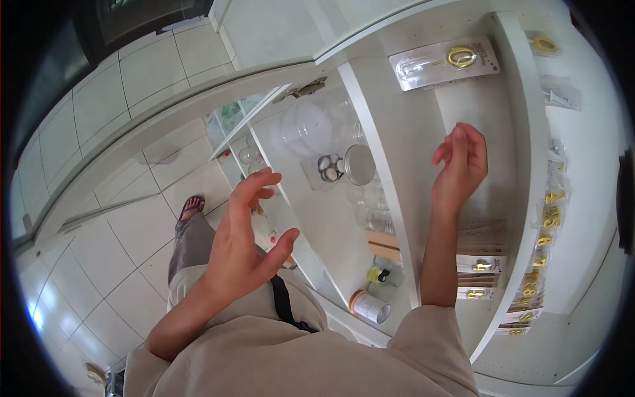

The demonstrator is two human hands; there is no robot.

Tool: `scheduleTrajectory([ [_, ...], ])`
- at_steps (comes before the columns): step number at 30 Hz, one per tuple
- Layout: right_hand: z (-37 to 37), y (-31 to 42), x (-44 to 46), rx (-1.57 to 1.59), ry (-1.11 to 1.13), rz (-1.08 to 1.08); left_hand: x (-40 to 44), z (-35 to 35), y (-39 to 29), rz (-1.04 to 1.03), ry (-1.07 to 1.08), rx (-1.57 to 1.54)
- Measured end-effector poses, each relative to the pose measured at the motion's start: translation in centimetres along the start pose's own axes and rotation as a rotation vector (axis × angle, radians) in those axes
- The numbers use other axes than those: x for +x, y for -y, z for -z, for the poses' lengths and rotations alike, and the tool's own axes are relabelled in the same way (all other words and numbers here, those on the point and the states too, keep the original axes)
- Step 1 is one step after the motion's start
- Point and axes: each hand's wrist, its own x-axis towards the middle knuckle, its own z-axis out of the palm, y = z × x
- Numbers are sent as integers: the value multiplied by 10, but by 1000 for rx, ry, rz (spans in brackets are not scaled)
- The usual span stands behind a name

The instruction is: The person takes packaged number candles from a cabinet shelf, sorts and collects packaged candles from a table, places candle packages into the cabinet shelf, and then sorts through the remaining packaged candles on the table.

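My left hand (pixel 248 231) is raised in front of the shelves, its fingers apart and holding nothing. My right hand (pixel 463 159) is inside a white shelf compartment, fingers curled with the thumb near them; no object shows in it. Beyond that hand lies a clear blister pack with a gold number candle (pixel 461 57). Nearer my right forearm, more packs with gold numbers (pixel 481 264) are stacked in the same compartment.
Glass jars (pixel 360 164), a labelled jar (pixel 370 307) and a brown box (pixel 383 245) stand on the shelf between my hands. Gold number packs (pixel 542 238) line the right shelf. A glass door (pixel 119 159) and tiled floor (pixel 126 231) lie left.
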Motion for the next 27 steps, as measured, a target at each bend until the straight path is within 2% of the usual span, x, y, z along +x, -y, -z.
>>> scheduleTrajectory([
  [2,7,10,-23,-25,-9,-19,-5,7,4,31,11,12],
  [5,22,23,-56,-57,59,68,-8,17,5,24,66,40],
  [7,31,31,-79,-18,-1,97,-8,24,4,66,198,62],
  [9,41,39,-103,-160,47,271,-6,30,2,91,343,93],
  [10,44,43,-116,-167,-12,271,-4,32,1,97,415,89],
  [12,48,48,-146,-196,-144,205,1,34,-3,70,535,103],
  [14,47,52,-178,-214,-271,137,5,36,-7,84,805,187],
  [19,33,69,-272,-217,-552,-62,-11,28,-10,-1,1165,235],
  [21,24,79,-314,-154,-709,-227,-23,25,-10,-1,1294,247],
  [22,18,83,-334,-136,-751,-222,-29,23,-10,-26,1320,277],
  [24,4,90,-374,-71,-917,-449,-43,23,-9,27,1464,355],
  [27,-15,103,-433,-134,-940,-500,-69,35,6,-66,1550,535],
])
